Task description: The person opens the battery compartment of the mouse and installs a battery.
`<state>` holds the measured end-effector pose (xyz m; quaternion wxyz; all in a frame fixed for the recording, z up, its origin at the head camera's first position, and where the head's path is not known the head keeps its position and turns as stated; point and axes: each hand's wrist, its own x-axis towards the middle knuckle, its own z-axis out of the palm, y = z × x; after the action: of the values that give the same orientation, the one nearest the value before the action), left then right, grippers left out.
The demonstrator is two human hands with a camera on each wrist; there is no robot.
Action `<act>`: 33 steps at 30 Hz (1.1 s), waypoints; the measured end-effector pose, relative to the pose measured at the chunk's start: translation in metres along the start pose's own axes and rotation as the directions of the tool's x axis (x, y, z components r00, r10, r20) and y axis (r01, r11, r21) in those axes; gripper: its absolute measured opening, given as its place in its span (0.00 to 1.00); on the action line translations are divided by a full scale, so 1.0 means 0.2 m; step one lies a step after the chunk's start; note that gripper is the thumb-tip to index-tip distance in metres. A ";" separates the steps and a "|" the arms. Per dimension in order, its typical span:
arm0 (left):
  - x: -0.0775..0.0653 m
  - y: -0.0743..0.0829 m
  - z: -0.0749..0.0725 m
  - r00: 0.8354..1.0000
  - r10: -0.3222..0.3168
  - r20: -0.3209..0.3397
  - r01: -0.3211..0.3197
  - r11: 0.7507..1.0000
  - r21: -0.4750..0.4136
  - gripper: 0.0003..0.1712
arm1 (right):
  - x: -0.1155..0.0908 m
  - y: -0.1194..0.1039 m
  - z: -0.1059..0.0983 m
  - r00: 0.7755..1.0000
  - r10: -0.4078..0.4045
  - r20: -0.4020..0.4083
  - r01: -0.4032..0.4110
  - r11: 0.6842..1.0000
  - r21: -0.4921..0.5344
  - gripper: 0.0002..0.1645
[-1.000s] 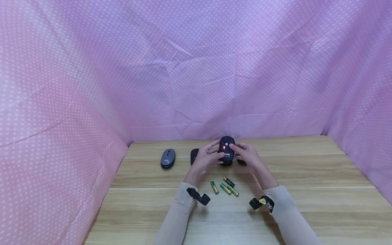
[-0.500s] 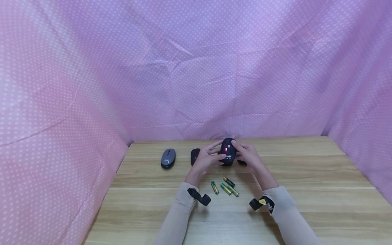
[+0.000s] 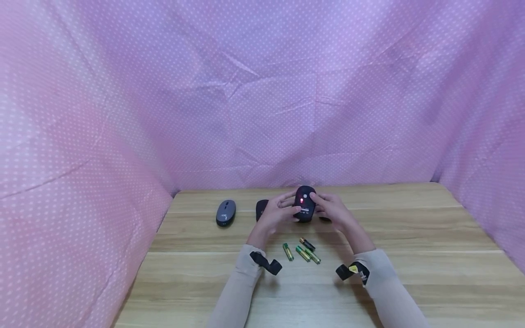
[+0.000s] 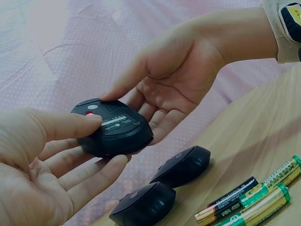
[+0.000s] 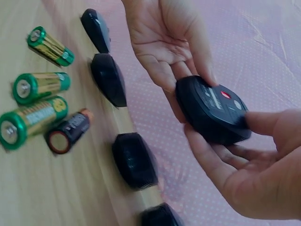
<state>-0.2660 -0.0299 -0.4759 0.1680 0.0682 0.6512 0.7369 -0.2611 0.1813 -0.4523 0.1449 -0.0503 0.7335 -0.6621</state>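
Left hand (image 3: pixel 275 213) and right hand (image 3: pixel 335 212) pinch one upturned mouse (image 3: pixel 305 205), each grip closed to its thickness, above the table (image 3: pixel 197 278), where four batteries (image 3: pixel 302 253) lie.

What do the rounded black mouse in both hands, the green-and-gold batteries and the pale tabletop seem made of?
Rounded black mouse: probably hard plastic, satin, from the soft sheen on its smooth casing.
Green-and-gold cylindrical batteries: likely metal under a glossy printed wrap; their ends shine silver.
Pale tabletop with streaky grain: wood or printed laminate, smooth; the look leaves that open.
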 end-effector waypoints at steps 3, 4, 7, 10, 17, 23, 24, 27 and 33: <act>0.00 0.00 0.00 1.000 0.011 -0.002 -0.011 1.000 -0.020 0.31 | 0.00 0.01 -0.02 0.995 -0.029 0.095 0.031 0.999 -0.024 0.33; -0.01 0.00 0.00 1.000 0.015 -0.002 -0.015 1.000 -0.023 0.31 | 0.00 0.01 -0.02 0.991 -0.042 0.126 0.046 0.999 -0.028 0.33; -0.01 0.00 0.01 1.000 0.011 -0.006 -0.011 1.000 -0.025 0.30 | -0.01 0.02 -0.04 0.980 -0.066 0.190 0.075 0.996 -0.040 0.34; -0.02 -0.01 0.03 1.000 -0.002 -0.018 0.001 1.000 -0.017 0.28 | -0.02 0.02 -0.07 0.979 -0.056 0.196 0.070 0.995 -0.065 0.33; -0.02 -0.01 0.09 0.999 -0.001 -0.044 0.004 0.998 0.066 0.24 | -0.08 0.01 -0.13 0.993 -0.015 0.116 0.031 0.989 -0.141 0.34; -0.03 -0.03 0.16 0.995 0.034 -0.091 -0.018 0.985 0.171 0.23 | -0.13 0.02 -0.18 0.994 -0.034 0.102 0.050 0.986 -0.157 0.29; -0.04 -0.03 0.17 0.995 0.034 -0.094 -0.018 0.986 0.165 0.23 | -0.14 0.03 -0.19 0.994 -0.038 0.105 0.053 0.988 -0.148 0.28; -0.04 -0.04 0.20 0.995 0.038 -0.091 -0.026 0.991 0.128 0.23 | -0.16 0.05 -0.20 0.989 -0.076 0.131 0.093 0.987 -0.128 0.27; -0.04 -0.04 0.23 0.992 0.104 -0.074 -0.096 0.990 0.108 0.25 | -0.18 0.07 -0.21 0.985 -0.140 0.101 0.152 0.980 -0.130 0.30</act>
<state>-0.2421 0.0117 -0.4752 0.1012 0.0800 0.6906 0.7116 -0.2366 0.2329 -0.4576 0.1256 -0.1440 0.7641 -0.6161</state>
